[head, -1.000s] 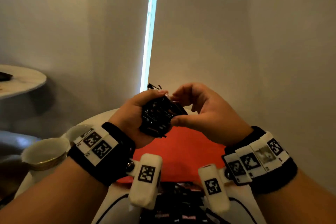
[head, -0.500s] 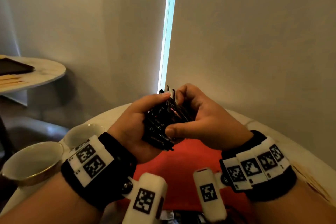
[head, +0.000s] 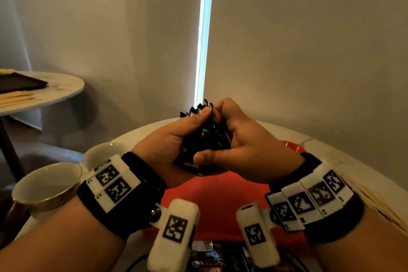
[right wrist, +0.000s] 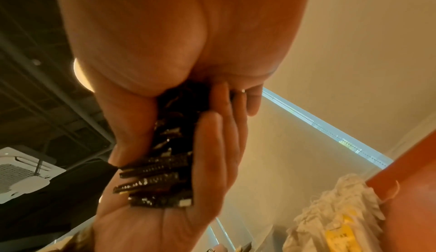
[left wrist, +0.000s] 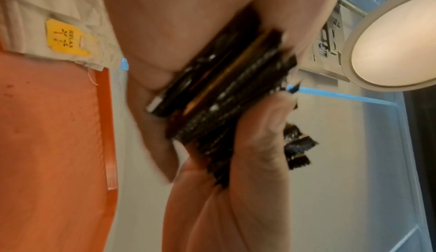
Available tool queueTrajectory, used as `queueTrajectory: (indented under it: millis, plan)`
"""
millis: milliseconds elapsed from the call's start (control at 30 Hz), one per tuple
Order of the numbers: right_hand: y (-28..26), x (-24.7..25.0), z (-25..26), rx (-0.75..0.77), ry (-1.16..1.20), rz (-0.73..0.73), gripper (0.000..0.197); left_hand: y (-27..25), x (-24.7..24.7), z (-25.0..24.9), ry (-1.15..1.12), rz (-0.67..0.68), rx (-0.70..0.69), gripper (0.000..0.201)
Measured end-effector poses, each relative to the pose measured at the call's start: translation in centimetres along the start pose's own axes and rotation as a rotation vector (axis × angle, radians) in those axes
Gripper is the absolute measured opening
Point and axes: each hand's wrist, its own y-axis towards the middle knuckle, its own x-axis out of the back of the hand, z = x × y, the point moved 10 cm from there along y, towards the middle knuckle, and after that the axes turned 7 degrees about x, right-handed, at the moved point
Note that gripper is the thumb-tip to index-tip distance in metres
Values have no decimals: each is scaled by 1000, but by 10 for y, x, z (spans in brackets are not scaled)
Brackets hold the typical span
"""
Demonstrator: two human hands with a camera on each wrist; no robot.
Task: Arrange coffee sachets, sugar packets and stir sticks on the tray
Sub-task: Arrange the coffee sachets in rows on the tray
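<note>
A stack of black coffee sachets (head: 205, 139) is held upright between both hands, above the red tray (head: 212, 201). My left hand (head: 176, 139) grips the stack from the left, thumb along its top. From the right, my right hand (head: 238, 143) wraps it, thumb across the near end. The left wrist view shows the sachet stack (left wrist: 226, 95) edge-on between palm and fingers. In the right wrist view the sachets (right wrist: 160, 179) fan out between the two palms. More black sachets (head: 212, 258) lie on the table at the near edge.
Two white cups (head: 46, 185) stand at the left of the round white table (head: 344, 161). Wooden stir sticks (head: 379, 203) lie at the right. A second round table (head: 50, 93) with a dark tray and sticks stands far left. White packets with a yellow tag (left wrist: 68, 39) lie by the red tray.
Both hands have closed tighter round the sachet stack and squared it upright. The head view has tilted, so the table and tray show more.
</note>
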Motion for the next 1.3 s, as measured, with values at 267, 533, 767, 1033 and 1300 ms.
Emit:
queueTrajectory:
  millis: [267,533,767,1033,1300]
  plan:
    - [1,-3,6,18,117,51,51,-4,-8,-1,-45,20,31,45]
    - [15,-5,-9,-68,331,-86,37,-5,-11,-12,-56,84,-57,31]
    - [2,-5,-2,7,37,-83,39,-8,0,-10,-82,-47,-66,32]
    - [-5,11,7,17,71,-188,37,-9,6,-5,-198,-87,25,41]
    - [-8,11,-7,-68,158,-106,76,-14,0,10,143,-60,192,48]
